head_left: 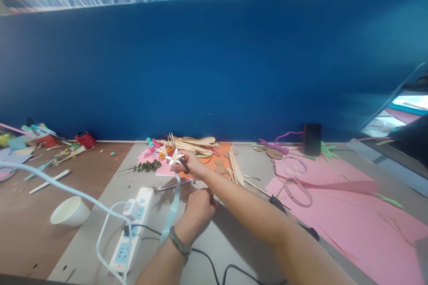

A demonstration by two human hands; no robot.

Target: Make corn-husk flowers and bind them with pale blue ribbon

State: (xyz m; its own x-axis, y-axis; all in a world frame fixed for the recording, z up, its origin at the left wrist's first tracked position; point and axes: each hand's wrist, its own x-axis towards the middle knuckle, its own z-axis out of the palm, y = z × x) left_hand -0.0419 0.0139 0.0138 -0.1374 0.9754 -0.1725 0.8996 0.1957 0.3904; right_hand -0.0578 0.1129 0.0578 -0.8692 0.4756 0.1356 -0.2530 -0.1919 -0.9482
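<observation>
My right hand (190,164) reaches across my left, its fingers closed around a dark curved piece (184,165) that looks like a handle; its kind is not clear. Right at those fingertips is a white flower (174,157) with pointed petals; whether they touch it, I cannot tell. My left hand (200,205), with a band on the wrist, is closed nearer to me. Its fingertips are turned away, so anything in them is hidden. A light blue ribbon (173,207) runs down beside it. A slim cutter-like tool (170,185) lies just beyond.
A power strip (136,227) with plugs and cables lies left, near a white bowl (71,212). Green leaves (147,166), pale wooden strips (194,144) and orange paper (224,149) are at the back. Pink sheets (354,213) and a black box (312,139) lie right. A blue partition (214,67) stands behind.
</observation>
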